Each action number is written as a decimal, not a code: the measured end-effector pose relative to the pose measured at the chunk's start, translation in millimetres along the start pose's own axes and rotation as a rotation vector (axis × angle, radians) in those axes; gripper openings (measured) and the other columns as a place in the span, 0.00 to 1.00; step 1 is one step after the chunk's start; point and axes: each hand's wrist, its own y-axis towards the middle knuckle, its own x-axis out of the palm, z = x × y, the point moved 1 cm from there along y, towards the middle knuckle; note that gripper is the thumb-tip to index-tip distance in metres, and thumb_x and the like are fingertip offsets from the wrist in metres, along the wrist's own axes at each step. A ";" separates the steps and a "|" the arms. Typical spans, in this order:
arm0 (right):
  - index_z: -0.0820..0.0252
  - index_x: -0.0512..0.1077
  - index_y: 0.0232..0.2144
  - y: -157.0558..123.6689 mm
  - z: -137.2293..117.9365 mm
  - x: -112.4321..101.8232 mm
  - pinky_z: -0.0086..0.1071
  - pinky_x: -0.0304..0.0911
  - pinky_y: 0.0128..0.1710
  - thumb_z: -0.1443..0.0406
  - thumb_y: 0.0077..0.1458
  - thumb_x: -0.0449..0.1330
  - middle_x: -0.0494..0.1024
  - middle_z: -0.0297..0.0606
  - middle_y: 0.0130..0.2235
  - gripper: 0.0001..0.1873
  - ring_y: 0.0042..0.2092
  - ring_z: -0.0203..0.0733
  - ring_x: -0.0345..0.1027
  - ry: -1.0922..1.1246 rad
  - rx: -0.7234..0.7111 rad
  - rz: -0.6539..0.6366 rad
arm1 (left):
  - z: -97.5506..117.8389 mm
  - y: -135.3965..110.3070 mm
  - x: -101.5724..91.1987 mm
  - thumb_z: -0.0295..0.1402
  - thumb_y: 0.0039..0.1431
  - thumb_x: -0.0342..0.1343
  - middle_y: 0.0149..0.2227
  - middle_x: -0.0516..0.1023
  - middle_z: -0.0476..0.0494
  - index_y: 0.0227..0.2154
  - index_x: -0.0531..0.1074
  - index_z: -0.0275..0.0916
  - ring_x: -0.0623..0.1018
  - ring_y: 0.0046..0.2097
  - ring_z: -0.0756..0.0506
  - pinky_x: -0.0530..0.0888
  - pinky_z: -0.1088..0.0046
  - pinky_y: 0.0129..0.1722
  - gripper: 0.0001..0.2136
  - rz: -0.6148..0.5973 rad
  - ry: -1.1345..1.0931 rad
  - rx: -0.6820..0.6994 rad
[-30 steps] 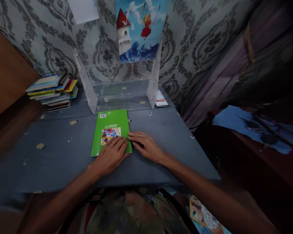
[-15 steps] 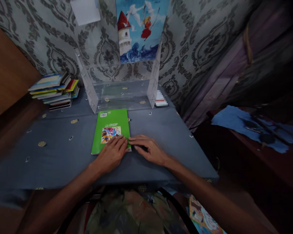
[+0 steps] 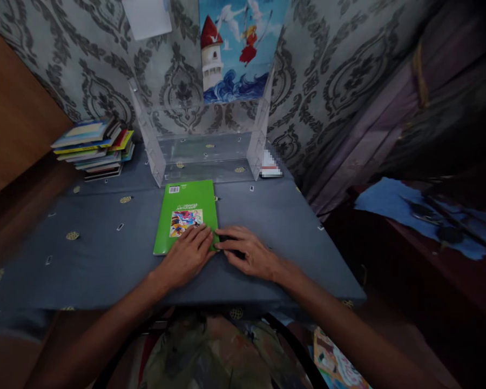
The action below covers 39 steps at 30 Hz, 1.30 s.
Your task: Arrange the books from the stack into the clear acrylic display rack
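A green book (image 3: 188, 197) lies flat, apparently closed, on a table (image 3: 287, 232) spread with grey-blue patterned cloth, squarely in front of the seated person. Its barcode sits at the far left corner, and a small colourful picture on the cover is partly hidden by the left hand (image 3: 191, 248). Just beyond the book stands a clear plastic rack (image 3: 154, 154); a stack of books (image 3: 99, 148) rests at the table's far left. The book's place, close and central, seems chosen so both hands reach it comfortably. The left hand lies palm down across the near right part of the cover, fingers extended and together, its grip loose and closed around nothing; the flat palm probably steadies the book. The right hand (image 3: 249, 253) comes in from the side, half open, thumb apart from the fingers, fingertips touching the book's right edge near the closest corner. From where I stand, I cannot tell whether those fingertips pinch anything or merely touch.
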 end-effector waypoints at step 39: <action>0.54 0.77 0.48 -3.4 0.4 0.6 0.50 0.69 0.53 0.68 0.62 0.54 0.75 0.45 0.56 0.16 0.54 0.48 0.72 -0.083 -0.033 -0.030 | -9.3 -100.2 -26.1 0.29 0.69 0.43 0.52 0.77 0.37 0.54 0.71 0.36 0.76 0.54 0.40 0.77 0.61 0.52 0.16 0.206 0.007 -0.332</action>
